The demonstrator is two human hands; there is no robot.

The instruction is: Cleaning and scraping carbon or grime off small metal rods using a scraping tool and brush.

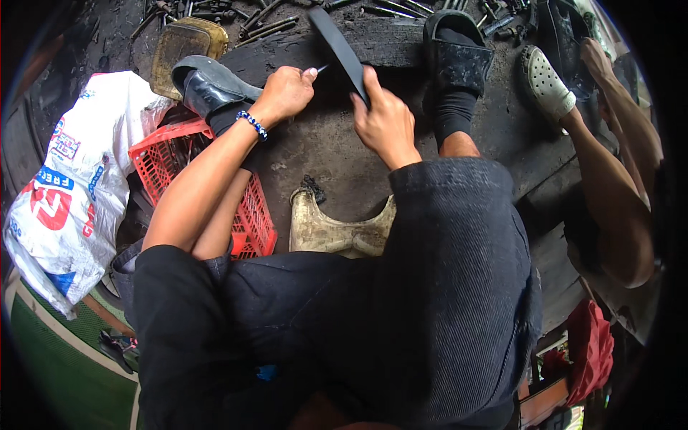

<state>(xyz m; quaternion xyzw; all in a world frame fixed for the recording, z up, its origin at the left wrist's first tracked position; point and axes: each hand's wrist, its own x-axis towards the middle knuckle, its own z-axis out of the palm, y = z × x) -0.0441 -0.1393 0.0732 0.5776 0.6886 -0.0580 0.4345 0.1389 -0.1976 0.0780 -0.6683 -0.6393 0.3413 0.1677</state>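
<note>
My right hand (387, 123) is closed around the lower end of a long, flat, dark grey bar (335, 44), which slants up and to the left. To its left, my left hand (285, 94), with a blue and white bead bracelet at the wrist, is closed in a pinch. A small thin pointed piece (322, 69) sticks out from its fingers toward the bar; too little of it shows to tell its kind. A narrow gap appears between this tip and the bar. Both hands are held between my feet, which wear black slides.
A dark wooden beam (308, 59) lies beyond my hands, with metal rods (269, 29) behind it. At left are a red plastic basket (251, 215), a white sack (79, 165) and a yellowed container (190, 46). A cut-open beige container (344, 235) sits before me. Another person's leg (605, 172) is at right.
</note>
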